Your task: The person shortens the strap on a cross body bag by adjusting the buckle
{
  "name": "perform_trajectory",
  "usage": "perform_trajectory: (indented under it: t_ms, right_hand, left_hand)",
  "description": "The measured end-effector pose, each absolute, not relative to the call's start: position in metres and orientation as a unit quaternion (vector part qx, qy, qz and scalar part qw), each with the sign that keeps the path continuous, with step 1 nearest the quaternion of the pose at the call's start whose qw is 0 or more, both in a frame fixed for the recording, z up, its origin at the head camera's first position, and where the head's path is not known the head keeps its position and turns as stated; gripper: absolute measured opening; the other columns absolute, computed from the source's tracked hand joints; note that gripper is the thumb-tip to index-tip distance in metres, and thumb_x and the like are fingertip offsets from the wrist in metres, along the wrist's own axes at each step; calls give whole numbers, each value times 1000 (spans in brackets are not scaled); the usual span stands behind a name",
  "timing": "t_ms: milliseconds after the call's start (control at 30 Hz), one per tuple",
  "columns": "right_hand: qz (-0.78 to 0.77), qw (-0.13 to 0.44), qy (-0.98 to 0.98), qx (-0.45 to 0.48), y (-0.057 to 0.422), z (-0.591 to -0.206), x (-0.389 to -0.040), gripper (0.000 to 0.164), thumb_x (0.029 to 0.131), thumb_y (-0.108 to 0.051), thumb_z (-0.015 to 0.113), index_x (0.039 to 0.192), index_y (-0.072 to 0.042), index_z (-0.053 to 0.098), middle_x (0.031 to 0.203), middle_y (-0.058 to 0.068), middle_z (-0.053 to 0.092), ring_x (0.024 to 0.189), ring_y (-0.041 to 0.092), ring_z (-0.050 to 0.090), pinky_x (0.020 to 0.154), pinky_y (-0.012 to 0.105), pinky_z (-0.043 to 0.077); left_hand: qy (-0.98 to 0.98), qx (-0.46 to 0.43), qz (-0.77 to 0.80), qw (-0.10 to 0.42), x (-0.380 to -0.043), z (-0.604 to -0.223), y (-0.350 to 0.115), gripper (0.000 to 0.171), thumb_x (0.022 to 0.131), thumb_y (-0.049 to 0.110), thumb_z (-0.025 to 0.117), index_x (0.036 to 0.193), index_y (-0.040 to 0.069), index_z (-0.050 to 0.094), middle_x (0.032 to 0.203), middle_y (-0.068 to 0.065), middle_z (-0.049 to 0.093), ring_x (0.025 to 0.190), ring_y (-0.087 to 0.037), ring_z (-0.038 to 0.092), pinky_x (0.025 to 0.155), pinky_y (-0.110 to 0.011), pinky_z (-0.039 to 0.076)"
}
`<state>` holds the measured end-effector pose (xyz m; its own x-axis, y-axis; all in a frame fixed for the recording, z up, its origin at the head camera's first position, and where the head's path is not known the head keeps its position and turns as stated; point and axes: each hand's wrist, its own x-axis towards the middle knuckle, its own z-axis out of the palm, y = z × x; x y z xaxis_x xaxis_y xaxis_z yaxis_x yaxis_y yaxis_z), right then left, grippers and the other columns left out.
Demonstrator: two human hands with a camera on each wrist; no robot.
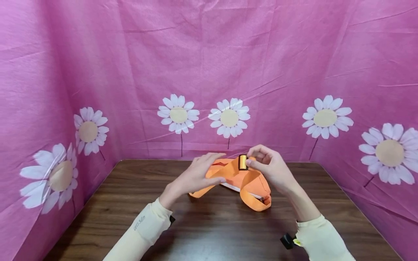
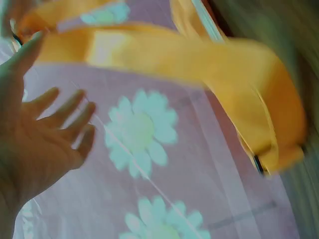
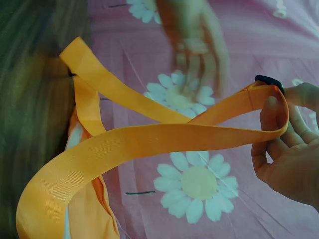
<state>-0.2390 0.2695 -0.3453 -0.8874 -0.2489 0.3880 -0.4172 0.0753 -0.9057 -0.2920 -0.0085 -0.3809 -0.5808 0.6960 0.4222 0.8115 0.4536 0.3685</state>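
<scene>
An orange bag (image 1: 258,185) with a pale zipper lies on the table, its webbing strap (image 3: 149,142) looping up above it. My right hand (image 1: 275,168) pinches the strap beside a dark slide buckle (image 1: 243,162). In the right wrist view, the strap bends around those fingertips next to the black buckle (image 3: 269,80). My left hand (image 1: 199,172) is at the bag's left with fingers spread and thumb out. The left wrist view shows this hand (image 2: 45,144) with relaxed fingers below the strap (image 2: 149,55); whether its thumb touches the strap I cannot tell.
A dark wood-grain table (image 1: 130,203) holds the bag near its far edge. Pink cloth (image 1: 202,54) printed with white daisies hangs behind and on both sides. Black wrist devices (image 1: 287,241) stick out from the pale sleeves (image 1: 326,239).
</scene>
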Motion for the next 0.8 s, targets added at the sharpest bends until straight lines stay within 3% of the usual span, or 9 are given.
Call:
perform_trajectory:
  t_ms: [167,367,800]
  right_hand:
    - [605,22,-753,258,257,-351,-236,20,95,-11,74,100,-2,56,83,14,57,75,33,56,65,36,54]
    - [591,8,-767,251,252,-353,-234,22,95,-16,75,96,-6,56,80,14,56,73,28,57,64,34,51]
    - [588,-18,-775,231,271,-343,-232,21,95,-18,75,107,-4,62,88,17,61,81,25,55,72,35,50]
  left_hand:
    - [-790,-491,-336,147,-275,-379,8,72,91,47,77,152,24,46,143,10,52,128,-7,48,107,-46,36]
    - [-772,-493,-355,185,-273,-380,11,57,90,43,79,140,22,61,133,15,60,121,-3,53,101,-39,40]
    - [-768,-482,-387,167,-276,-377,-3,56,88,42,81,138,22,64,126,14,63,115,-16,60,98,-40,43]
